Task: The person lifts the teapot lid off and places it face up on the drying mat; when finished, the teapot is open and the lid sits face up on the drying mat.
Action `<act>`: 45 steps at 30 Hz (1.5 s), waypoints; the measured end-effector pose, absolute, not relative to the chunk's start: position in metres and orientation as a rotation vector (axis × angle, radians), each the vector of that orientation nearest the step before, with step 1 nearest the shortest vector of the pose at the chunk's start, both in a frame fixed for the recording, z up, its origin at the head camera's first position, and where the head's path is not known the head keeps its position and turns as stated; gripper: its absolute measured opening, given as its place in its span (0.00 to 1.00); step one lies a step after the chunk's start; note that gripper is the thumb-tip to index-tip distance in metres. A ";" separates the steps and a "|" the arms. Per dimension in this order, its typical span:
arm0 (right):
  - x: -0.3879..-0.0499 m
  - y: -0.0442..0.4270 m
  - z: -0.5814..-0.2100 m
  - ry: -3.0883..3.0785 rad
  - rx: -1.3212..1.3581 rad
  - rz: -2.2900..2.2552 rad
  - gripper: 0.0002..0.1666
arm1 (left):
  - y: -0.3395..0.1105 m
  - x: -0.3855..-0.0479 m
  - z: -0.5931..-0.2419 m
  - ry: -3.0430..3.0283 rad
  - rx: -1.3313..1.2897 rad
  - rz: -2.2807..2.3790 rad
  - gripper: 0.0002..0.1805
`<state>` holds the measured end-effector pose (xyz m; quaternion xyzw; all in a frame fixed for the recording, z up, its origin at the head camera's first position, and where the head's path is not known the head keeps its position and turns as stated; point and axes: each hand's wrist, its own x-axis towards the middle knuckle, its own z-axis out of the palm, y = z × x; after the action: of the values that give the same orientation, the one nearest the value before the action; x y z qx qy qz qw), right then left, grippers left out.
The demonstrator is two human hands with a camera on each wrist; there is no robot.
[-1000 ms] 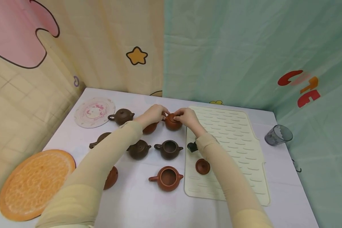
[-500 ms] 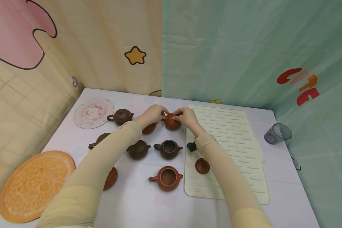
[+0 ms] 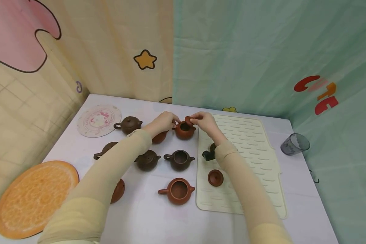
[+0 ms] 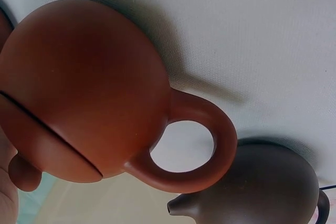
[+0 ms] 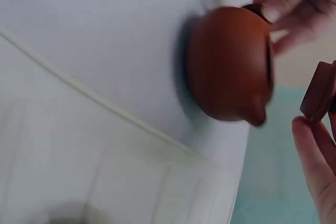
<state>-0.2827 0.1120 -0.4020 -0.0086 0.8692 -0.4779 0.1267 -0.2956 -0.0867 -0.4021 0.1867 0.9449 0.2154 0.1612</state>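
A reddish-brown teapot [image 3: 184,131] stands uncovered at the back middle of the table, its dark opening showing. My left hand [image 3: 165,122] pinches its handle from the left; the right wrist view shows that hand [image 5: 302,3] at the teapot [image 5: 228,64]. Just above the teapot's rim, my right hand [image 3: 205,123] holds the small red lid [image 3: 188,120], tilted, between fingers and thumb. The lid [image 5: 319,92] is apart from the pot in the right wrist view. A lidded red teapot [image 4: 89,87] fills much of the left wrist view.
Several brown and red teapots stand left and in front, including open brown [image 3: 180,160] and red [image 3: 179,191] ones. A cream mat [image 3: 247,169] at right bears a red lid [image 3: 215,178] and dark pieces [image 3: 208,155]. Also there: a glass [image 3: 295,144], a pink plate [image 3: 99,121], an orange round mat [image 3: 36,198].
My right hand has lifted the lid off the back red teapot and moved slightly right, uncovering its opening. My left hand has stayed at the handle.
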 end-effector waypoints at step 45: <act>-0.291 0.216 -0.439 2.072 0.670 -1.812 0.33 | -0.085 -0.294 -0.404 2.700 0.480 0.628 0.17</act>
<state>-0.2911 0.2157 -0.4393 0.2337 0.7228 -0.6319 0.1536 -0.2941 -0.0850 -0.4038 0.1682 0.9469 0.2201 0.1633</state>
